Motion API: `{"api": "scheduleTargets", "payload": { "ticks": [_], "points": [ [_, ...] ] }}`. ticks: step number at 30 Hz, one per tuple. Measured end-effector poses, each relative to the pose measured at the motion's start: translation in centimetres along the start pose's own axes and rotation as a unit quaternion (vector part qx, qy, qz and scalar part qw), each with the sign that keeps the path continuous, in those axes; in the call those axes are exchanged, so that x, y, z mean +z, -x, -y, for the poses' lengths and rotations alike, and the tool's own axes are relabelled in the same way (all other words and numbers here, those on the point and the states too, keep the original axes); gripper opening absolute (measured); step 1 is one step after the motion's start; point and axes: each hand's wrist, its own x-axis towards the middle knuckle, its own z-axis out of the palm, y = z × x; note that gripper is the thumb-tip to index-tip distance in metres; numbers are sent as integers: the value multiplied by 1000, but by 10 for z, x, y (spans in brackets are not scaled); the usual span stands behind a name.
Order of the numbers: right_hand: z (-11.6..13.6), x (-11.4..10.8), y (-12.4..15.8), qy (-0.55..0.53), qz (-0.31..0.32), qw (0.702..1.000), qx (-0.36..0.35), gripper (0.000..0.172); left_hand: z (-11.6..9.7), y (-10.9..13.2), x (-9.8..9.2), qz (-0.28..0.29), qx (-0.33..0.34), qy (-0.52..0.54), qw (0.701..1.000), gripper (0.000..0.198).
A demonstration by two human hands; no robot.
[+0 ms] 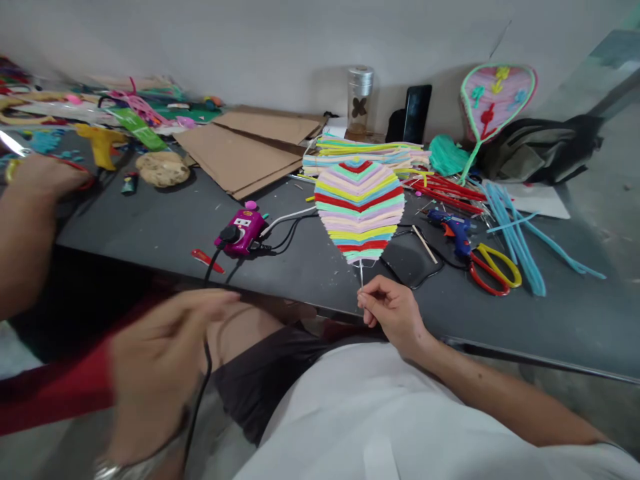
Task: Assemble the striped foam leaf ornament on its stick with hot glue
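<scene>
1. Your right hand pinches the thin wire handle of the striped fan between thumb and fingers; the grip is narrow, right at the handle's lower end.
2. The fan lies straight ahead of that hand, its long axis running in line with the handle, away from you toward the wall. Its narrower lower end points back at your fingertips, and its broad part is farther off.
3. The fan's striped face is turned toward you, with the V-shaped bands lying across the long axis. You see it above the dark table; whether it touches anything there, you cannot tell.
4. Your left hand is blurred, low and well to the left, fingers stretched out toward the fan's side. No held thing shows in it.
5. So your right hand is the nearer one, already on the handle, while your left is well apart.
6. Right of the fan lie the blue glue gun and the scissors.
</scene>
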Motion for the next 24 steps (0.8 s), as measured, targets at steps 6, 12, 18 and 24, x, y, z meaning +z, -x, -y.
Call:
{"api": "scheduleTargets", "payload": {
  "ticks": [6, 12, 18, 24],
  "points": [
    [3, -5, 0, 26, 4, 1000, 4, 25, -23, 5, 56, 114, 49, -36, 992, 29],
    [1, 0, 2, 34, 19, 999, -4, 24, -34, -11, 87, 79, -21, 13, 997, 12],
    [0, 0, 4, 34, 34, 999, -16, 24, -34, -26, 131, 164, -119, 254, 946, 37],
    [2, -6, 1, 12, 23, 1000, -10, 26, -30, -13, 93, 135, -79, 193, 969, 28]
  ]
}}
